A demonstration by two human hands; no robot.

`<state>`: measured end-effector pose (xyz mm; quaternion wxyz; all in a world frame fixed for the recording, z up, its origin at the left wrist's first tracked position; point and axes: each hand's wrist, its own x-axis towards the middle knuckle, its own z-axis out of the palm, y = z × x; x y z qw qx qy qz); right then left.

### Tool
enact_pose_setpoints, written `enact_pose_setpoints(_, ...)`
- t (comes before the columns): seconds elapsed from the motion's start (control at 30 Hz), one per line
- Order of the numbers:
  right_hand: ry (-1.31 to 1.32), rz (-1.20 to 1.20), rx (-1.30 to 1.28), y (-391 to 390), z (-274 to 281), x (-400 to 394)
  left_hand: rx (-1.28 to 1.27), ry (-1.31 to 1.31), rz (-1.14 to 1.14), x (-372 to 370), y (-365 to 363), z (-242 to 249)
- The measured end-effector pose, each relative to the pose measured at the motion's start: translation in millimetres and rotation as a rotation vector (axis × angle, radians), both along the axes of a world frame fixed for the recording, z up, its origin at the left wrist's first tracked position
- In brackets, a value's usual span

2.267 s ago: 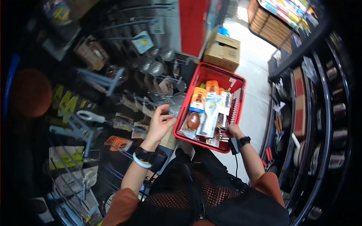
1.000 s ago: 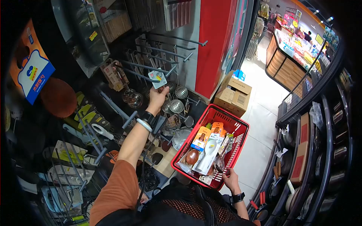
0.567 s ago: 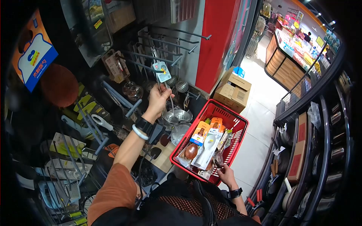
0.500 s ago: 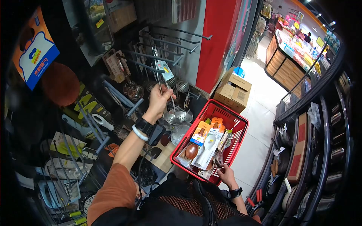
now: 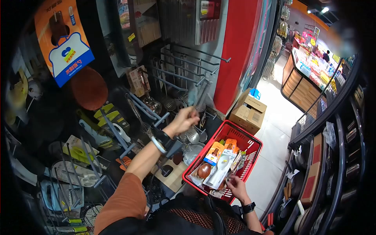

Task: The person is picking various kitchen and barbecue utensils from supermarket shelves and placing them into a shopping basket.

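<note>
Hands, two, bare, both mine. Left hand (image 5: 184,121): raised outside the basket's left edge, before the rack hooks (image 5: 202,81); fingers curled, though blur hides whether they close on anything. Right hand (image 5: 237,188): at the near end of the basket's right edge, fingers bent; whether they grip the rim or an item just inside is unreadable.

Long utensil (image 5: 201,100), apparently metal: blurred, tilted, just beyond the left fingers; pale card (image 5: 193,96) beside it. Round metal ladle heads (image 5: 192,136): below that hand.

Red shopping basket (image 5: 239,135), carrying: packaged white spoon (image 5: 223,161), through the middle; round brown spoon bowl (image 5: 204,170), toward the near-left corner; orange-and-blue carded package (image 5: 214,151), by the left edge; second orange package (image 5: 231,143), farther back. Cardboard box (image 5: 250,113): just past the far edge.

Step, as I judge it: handling the long utensil at the rack. Next move: calls for a sure hold on its handle and clearance from the hook tips.
</note>
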<state>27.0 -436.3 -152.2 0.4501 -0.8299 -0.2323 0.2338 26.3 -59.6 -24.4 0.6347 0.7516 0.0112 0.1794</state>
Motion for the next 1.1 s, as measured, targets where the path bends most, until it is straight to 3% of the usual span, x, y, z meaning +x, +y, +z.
enact_pose_setpoints(0.03,0.023,0.013,0.012,9.3,21.8,3.4,0.009,0.102,-0.052,1.2,-9.3,-1.4)
enact_pose_setpoints(0.1,-0.271,0.049,0.292,26.4,31.5,12.1,0.020,0.038,-0.191,-2.4,-42.1,-5.8)
enact_pose_setpoints(0.13,-0.273,0.043,0.293,35.7,45.6,14.6,0.111,0.014,-0.270,-1.4,-53.3,-16.4)
enact_pose_setpoints(0.23,-0.405,0.245,0.372,54.3,79.2,18.9,-0.155,0.125,-0.492,-16.6,-108.0,-12.3)
enact_pose_setpoints(0.3,-0.129,0.396,0.213,55.6,85.2,15.5,-0.354,0.085,-0.652,-20.1,-135.2,-16.1)
enact_pose_setpoints(0.33,0.056,0.472,0.203,55.9,81.9,14.1,-0.365,0.169,-0.590,-21.5,-145.4,-16.1)
enact_pose_setpoints(0.37,-0.128,0.492,0.309,57.1,81.1,7.1,-0.378,0.260,-0.534,-23.3,-156.4,-20.1)
enact_pose_setpoints(0.43,0.066,0.512,0.115,51.9,65.0,4.9,-0.571,0.228,-0.497,-19.0,-170.9,-43.9)
enact_pose_setpoints(0.5,0.215,0.415,0.025,45.9,57.1,-0.7,-0.660,0.239,-0.500,-18.3,-179.3,-48.7)
enact_pose_setpoints(0.53,0.268,0.346,0.102,41.9,42.4,-2.2,-0.732,0.339,-0.474,-18.7,-181.0,-61.0)
enact_pose_setpoints(0.63,0.369,0.174,0.162,28.6,0.4,1.1,-0.496,0.510,-0.451,-24.1,-172.8,-83.3)
enact_pose_setpoints(0.77,0.547,-0.142,-0.026,11.1,-39.8,14.1,-0.451,0.629,-0.414,-43.2,-156.9,-93.3)
enact_pose_setpoints(0.9,0.633,-0.147,-0.269,-0.3,-72.4,44.0,-0.518,0.708,-0.357,-62.1,-143.9,-103.7)
enact_pose_setpoints(0.93,0.719,-0.143,-0.192,5.5,-34.6,43.1,-0.522,0.700,-0.355,-66.6,-140.4,-106.5)
enact_pose_setpoints(1.1,0.838,-0.035,-0.217,4.2,-68.5,66.5,-0.561,0.700,-0.283,-89.6,-130.1,-110.3)
